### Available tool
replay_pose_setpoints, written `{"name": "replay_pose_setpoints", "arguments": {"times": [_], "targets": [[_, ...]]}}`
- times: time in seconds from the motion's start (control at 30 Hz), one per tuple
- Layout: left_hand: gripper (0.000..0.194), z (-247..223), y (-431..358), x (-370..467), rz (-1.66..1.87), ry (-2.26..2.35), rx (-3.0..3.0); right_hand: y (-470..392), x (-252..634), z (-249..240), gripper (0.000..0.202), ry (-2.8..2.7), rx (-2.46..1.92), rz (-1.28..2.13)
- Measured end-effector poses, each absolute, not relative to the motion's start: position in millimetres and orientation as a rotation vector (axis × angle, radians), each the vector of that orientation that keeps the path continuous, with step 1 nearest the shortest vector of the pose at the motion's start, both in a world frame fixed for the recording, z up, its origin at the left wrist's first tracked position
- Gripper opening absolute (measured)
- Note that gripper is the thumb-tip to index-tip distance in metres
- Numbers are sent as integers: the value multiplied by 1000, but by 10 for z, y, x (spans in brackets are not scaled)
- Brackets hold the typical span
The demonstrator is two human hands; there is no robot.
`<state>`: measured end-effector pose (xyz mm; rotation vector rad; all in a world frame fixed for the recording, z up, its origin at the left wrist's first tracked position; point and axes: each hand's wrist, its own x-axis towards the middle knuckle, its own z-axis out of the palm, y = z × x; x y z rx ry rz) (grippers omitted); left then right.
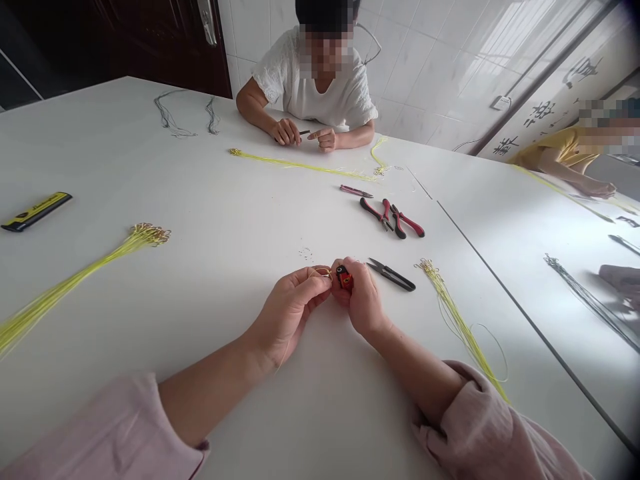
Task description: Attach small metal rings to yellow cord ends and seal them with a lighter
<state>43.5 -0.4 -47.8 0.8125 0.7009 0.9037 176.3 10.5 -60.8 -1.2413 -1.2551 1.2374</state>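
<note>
In the middle of the head view my two hands meet just above the white table. My left hand (295, 300) pinches a thin yellow cord (320, 272) between thumb and fingertips, and a loose strand hangs down by the wrist. My right hand (364, 297) is wrapped round a small red and black lighter (344, 277), its top turned towards the cord. A small bright spot shows between them; I cannot tell if it is a flame. Black thread snips (393, 274) lie just right of my right hand.
Yellow cord bundles with metal hooks lie left (145, 233) and right (460, 327). Two red-black pliers (393, 218) and a small pink-handled tool (356, 191) lie ahead. A yellow-black box (37, 211) is far left. A co-worker (320, 87) sits opposite; another person (565, 153) sits at right.
</note>
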Motion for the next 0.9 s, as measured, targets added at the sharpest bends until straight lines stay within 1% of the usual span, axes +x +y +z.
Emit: {"name": "replay_pose_setpoints", "arguments": {"times": [0.13,0.37,0.5,0.67,0.9], "targets": [[21,-449,-23,439,904,707,827,89,1761,-618,37,-1310,-1181,1226],[21,-408,-60,454,915,723,853,94,1763,-686,37,-1294,-1055,1235],[22,-388,-92,450,911,760,876,85,1772,-701,35,-1330,-972,1167],[22,-380,-113,446,916,758,902,70,1773,-679,35,-1377,-971,1084],[19,-369,-97,473,920,809,896,90,1765,-702,35,-1341,-979,1117]]}}
